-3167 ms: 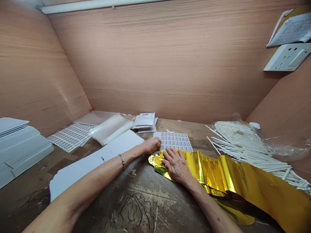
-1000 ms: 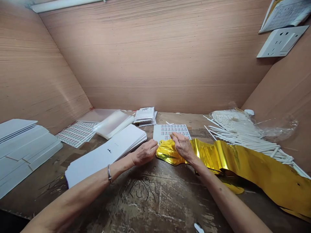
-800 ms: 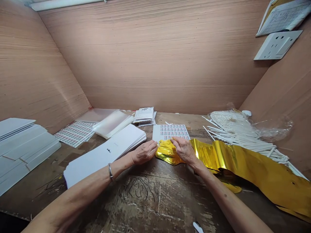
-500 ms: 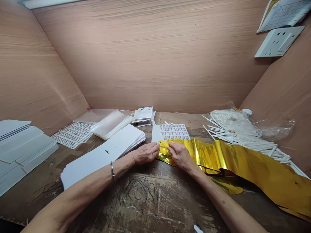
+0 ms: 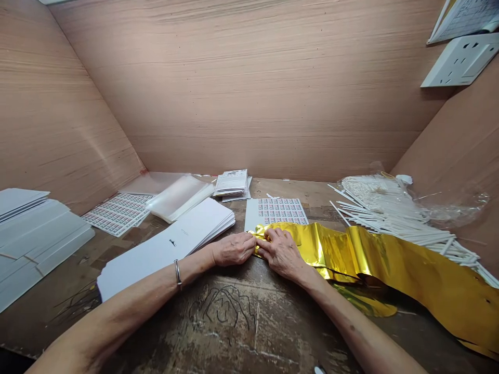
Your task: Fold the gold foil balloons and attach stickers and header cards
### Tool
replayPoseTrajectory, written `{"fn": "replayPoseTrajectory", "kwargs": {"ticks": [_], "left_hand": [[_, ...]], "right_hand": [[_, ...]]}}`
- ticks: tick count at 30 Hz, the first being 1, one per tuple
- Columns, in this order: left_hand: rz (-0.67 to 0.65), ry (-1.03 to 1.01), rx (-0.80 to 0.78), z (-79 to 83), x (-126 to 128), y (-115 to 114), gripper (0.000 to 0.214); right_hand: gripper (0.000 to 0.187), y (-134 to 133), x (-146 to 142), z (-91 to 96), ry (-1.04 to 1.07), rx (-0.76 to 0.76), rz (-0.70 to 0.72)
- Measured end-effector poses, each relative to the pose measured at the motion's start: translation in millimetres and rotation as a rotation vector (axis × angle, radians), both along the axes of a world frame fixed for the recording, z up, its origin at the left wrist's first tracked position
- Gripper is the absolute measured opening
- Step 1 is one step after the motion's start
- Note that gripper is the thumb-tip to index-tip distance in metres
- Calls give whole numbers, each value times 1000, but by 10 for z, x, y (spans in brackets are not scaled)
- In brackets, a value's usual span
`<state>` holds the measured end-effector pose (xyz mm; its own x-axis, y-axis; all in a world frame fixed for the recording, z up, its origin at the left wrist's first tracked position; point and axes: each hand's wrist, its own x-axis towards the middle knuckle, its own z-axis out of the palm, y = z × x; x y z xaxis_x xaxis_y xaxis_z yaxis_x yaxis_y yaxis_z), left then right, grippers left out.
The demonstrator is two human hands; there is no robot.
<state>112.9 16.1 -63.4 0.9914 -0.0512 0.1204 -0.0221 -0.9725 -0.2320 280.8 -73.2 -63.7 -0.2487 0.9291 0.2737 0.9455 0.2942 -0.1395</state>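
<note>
A long gold foil strip [image 5: 390,265] lies across the right of the worn wooden table [image 5: 234,322], its crumpled end gathered between my hands. My left hand [image 5: 234,248] presses against that end from the left, fingertips on the foil. My right hand [image 5: 281,253] sits over the foil with its fingers curled into the fold. The two hands touch or nearly touch, hiding most of the gathered end. Just beyond them lies a sheet of small printed stickers [image 5: 277,211]. Under my left forearm's far side is a stack of white cards [image 5: 167,244].
Further left are another sticker sheet [image 5: 119,214], clear plastic bags [image 5: 179,196] and folded white boards [image 5: 35,234]. Printed leaflets [image 5: 232,183] stand at the back. White paper sticks [image 5: 405,234] spill from a plastic bag on the right. Wood-panel walls surround the table.
My hands have closed toward each other. The shaped foil end, lying open before, is now folded up and gathered under my fingers.
</note>
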Motion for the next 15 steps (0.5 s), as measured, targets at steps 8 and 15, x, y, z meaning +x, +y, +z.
{"fn": "replayPoseTrajectory", "kwargs": {"ticks": [8, 15], "left_hand": [[86, -15, -239, 159, -133, -35, 23], [267, -112, -317, -12, -101, 42, 26]], "right_hand": [[50, -47, 32, -9, 75, -15, 92], [21, -82, -34, -87, 117, 23, 98]]}}
